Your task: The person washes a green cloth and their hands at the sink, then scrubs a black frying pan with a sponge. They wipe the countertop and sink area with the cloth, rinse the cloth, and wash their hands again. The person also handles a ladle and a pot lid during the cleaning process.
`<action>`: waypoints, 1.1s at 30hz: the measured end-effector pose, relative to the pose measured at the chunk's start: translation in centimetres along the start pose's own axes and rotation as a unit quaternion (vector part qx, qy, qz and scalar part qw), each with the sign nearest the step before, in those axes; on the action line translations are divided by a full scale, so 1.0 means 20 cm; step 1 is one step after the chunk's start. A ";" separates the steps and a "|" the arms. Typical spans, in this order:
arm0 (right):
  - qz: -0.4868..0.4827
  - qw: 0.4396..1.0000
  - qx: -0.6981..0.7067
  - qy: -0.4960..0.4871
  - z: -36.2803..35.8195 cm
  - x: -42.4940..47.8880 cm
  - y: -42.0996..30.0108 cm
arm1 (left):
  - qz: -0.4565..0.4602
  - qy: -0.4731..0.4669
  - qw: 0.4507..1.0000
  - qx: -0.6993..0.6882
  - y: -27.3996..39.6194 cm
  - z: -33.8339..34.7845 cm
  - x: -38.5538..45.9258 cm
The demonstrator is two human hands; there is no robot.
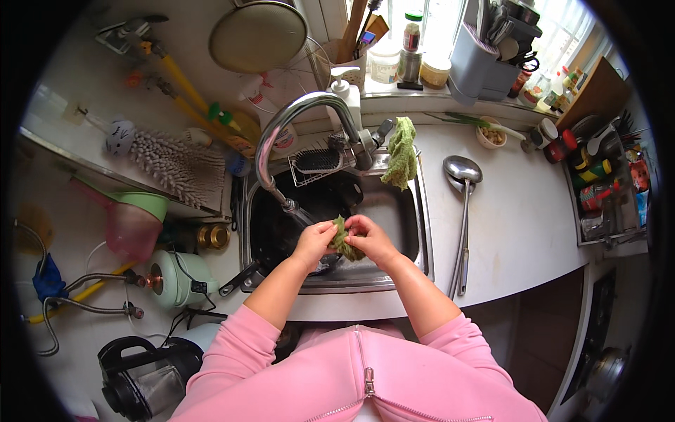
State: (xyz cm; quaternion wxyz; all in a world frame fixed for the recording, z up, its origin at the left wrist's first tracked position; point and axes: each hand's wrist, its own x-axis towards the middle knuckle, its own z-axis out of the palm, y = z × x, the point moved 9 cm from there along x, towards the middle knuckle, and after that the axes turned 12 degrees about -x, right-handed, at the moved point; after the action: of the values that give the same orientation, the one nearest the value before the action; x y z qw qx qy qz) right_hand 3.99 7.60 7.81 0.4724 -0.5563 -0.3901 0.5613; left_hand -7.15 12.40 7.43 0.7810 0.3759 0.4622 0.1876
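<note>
Over the stainless steel sink [426, 232], my left hand [316, 243] and my right hand [372, 241] pinch a crumpled green cloth [345, 245] between them, one at each side. A dark pan [279, 211] lies in the sink beneath, its black handle [240, 278] over the front left rim. The chrome faucet [274, 126] arches above the sink, and its spout end comes down just behind my left hand. Whether water runs cannot be told. Another green cloth [402, 153] hangs at the sink's back right, by the faucet lever.
A ladle [464, 171] and another long-handled utensil lie on the white counter [517, 221] at the right. Behind them are a green onion [501, 126] and a small bowl [491, 138]. A wire rack with a brush [317, 160] sits behind the sink. A light green cooker [176, 279] stands left.
</note>
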 end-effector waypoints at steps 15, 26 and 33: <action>-0.110 0.992 0.052 0.026 0.01 -0.03 -0.56 | 0.268 -0.069 0.891 0.361 0.65 0.16 -0.39; -0.065 0.985 0.151 0.050 -0.28 -0.04 -0.94 | 0.230 -0.133 0.960 0.090 0.98 0.07 -0.54; 0.016 0.989 0.135 0.057 -0.31 0.01 -0.90 | 0.197 -0.090 0.975 0.055 1.05 0.09 -0.54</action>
State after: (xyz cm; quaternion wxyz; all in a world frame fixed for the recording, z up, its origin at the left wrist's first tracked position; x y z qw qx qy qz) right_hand 11.89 11.66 24.67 0.5561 -0.5246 -0.2741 0.5834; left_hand -9.96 18.31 30.11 0.7452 0.5173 0.3164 0.2774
